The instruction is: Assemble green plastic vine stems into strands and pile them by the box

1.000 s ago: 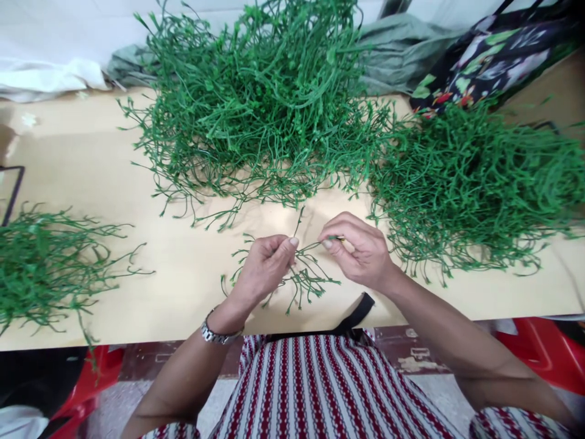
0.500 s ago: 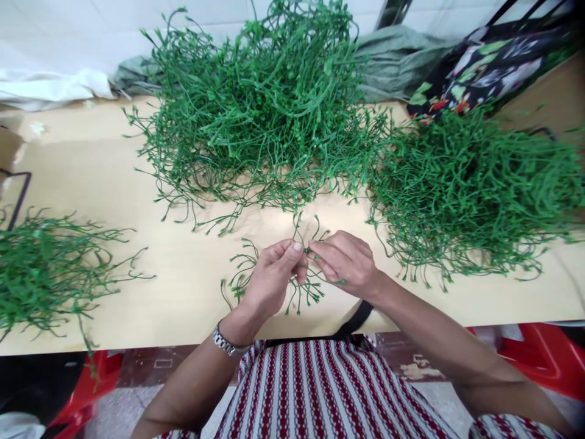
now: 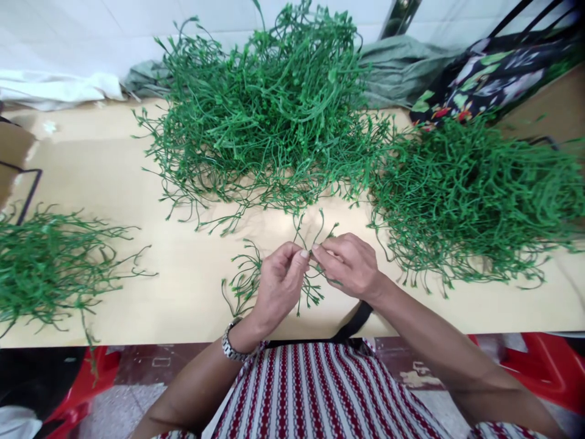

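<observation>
Near the front edge of the table, my left hand (image 3: pixel 282 281) pinches thin green plastic stems (image 3: pixel 299 228) between thumb and fingers. My right hand (image 3: pixel 348 265) meets it fingertip to fingertip, closed on the same stems, whose forked tips spread above and below the fingers. Under and beside my left hand lies a small bunch of green sprigs (image 3: pixel 244 277), partly covered by that hand. Exactly where the stems join is hidden by the fingertips.
A large heap of green stems (image 3: pixel 274 116) fills the back of the pale table (image 3: pixel 183 305). Another heap (image 3: pixel 479 195) lies at the right by a cardboard box (image 3: pixel 553 110) and floral cloth (image 3: pixel 489 79). A smaller pile (image 3: pixel 50 268) is at the left. Red stools (image 3: pixel 543 366) stand below.
My left hand has turned slightly and moved a little to the right, its fingers curled more. The stems between the hands have shifted slightly. The view has moved a little.
</observation>
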Tool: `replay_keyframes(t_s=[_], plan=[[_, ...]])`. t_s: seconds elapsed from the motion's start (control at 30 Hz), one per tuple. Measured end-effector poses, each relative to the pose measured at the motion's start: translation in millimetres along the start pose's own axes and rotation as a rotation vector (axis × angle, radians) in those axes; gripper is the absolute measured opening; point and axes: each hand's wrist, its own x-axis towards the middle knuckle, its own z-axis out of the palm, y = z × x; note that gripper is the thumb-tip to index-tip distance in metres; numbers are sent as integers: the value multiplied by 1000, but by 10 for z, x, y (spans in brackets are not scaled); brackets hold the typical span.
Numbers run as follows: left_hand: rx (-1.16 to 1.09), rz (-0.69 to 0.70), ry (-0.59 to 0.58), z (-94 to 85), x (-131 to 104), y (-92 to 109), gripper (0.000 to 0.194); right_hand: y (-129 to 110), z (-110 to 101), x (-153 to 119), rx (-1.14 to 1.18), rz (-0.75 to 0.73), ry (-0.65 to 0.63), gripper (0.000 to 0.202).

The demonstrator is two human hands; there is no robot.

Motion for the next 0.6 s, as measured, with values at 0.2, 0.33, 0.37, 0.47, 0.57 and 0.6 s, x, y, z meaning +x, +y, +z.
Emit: replay_keyframes(t_s=[0.2, 0.33, 0.37, 0.47, 0.57, 0.6], plan=[[-93, -28, -50, -17, 4, -44, 14, -18, 6, 10, 83, 88, -40, 20], [-25, -33, -14, -34, -4, -20, 9, -23, -10, 38, 69, 144, -82, 17], [10, -31, -12, -41, -9, -6, 9, -19, -18, 51, 62, 157, -97, 16], [86, -42, -30, -69, -23, 35, 11, -4, -44, 92, 53, 173, -158, 13], [104, -60, -62, -114, -30, 59, 13, 6, -61, 120, 115, 191, -194, 12], [103, -63, -76, -133, -31, 65, 13, 5, -67, 127, 145, 199, -204, 12]])
